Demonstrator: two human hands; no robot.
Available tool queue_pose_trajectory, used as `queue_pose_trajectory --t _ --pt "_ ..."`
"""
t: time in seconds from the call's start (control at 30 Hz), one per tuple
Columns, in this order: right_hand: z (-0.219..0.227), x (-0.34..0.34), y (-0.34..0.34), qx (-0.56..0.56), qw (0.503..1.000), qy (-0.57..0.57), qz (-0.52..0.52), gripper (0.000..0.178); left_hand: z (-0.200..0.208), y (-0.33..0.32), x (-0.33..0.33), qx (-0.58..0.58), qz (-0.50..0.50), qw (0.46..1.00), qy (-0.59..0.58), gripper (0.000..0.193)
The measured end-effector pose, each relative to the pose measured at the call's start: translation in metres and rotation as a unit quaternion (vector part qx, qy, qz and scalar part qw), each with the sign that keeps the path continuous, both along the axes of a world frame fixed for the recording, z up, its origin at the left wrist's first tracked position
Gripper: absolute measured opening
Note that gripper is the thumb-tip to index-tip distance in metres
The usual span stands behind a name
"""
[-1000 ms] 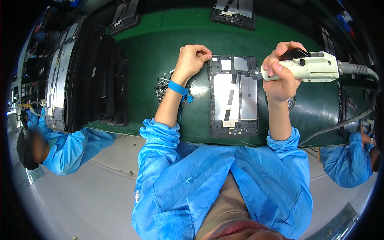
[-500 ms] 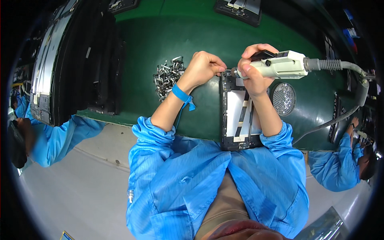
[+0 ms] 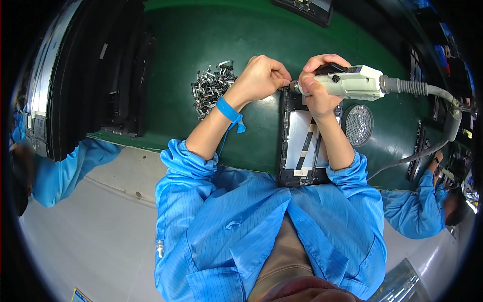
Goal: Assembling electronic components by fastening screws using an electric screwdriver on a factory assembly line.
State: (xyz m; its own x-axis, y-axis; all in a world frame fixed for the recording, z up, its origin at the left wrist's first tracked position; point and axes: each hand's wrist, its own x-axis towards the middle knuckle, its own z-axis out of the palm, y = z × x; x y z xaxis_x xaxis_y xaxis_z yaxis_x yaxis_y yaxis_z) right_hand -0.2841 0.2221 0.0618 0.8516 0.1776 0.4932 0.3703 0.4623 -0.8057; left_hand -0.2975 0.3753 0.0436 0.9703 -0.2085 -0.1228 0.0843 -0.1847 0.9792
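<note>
My right hand (image 3: 322,93) is wrapped round a white electric screwdriver (image 3: 358,83), its tip end pointing left over the far end of an open tablet body (image 3: 303,146). That body is black-framed, with silver plates and dark tape strips, and lies at the table's near edge. Beside the screwdriver's tip, the fingertips of my left hand (image 3: 261,78) are pinched together at the tablet's far left corner. Whatever sits between them is too small to make out. A blue wrist strap (image 3: 229,109) circles my left wrist. Just left of that hand is a heap of small black and silver parts (image 3: 209,90).
A round dish with a dimpled pattern (image 3: 358,125) rests right of the tablet. The screwdriver's grey cable (image 3: 425,151) loops down on the right. Tall black stacked panels (image 3: 75,80) stand at left. Another device (image 3: 309,10) lies at the far edge. Co-workers in blue sit on both sides.
My view has shifted slightly. My left hand is a little nearer the screwdriver's tip, fingers still pinched. The screwdriver stays in my right hand at the tablet's far end.
</note>
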Motion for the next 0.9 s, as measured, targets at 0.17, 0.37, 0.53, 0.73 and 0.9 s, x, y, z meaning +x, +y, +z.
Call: queue_pose_trajectory --t 0.17,0.37,0.53,0.73,0.9 --pt "0.0 -0.001 0.0 -0.011 1.0 -0.011 -0.007 0.047 0.0 0.001 0.001 0.008 -0.003 1.0 -0.007 0.009" --pt "0.0 0.001 0.001 -0.009 1.0 -0.019 -0.001 0.046 -0.001 0.001 0.0 0.0 0.002 1.0 -0.002 0.009" --pt "0.0 -0.001 0.002 -0.02 0.999 -0.027 0.002 0.046 -0.002 0.002 0.0 -0.001 0.002 1.0 -0.004 0.009" --pt "0.003 -0.004 0.008 -0.035 0.998 -0.045 0.004 0.042 0.006 0.002 0.0 0.035 -0.004 0.999 -0.024 0.009" --pt "0.005 -0.007 0.012 -0.043 0.999 -0.028 -0.007 0.038 0.004 0.002 0.001 0.028 -0.001 0.999 -0.035 0.009"
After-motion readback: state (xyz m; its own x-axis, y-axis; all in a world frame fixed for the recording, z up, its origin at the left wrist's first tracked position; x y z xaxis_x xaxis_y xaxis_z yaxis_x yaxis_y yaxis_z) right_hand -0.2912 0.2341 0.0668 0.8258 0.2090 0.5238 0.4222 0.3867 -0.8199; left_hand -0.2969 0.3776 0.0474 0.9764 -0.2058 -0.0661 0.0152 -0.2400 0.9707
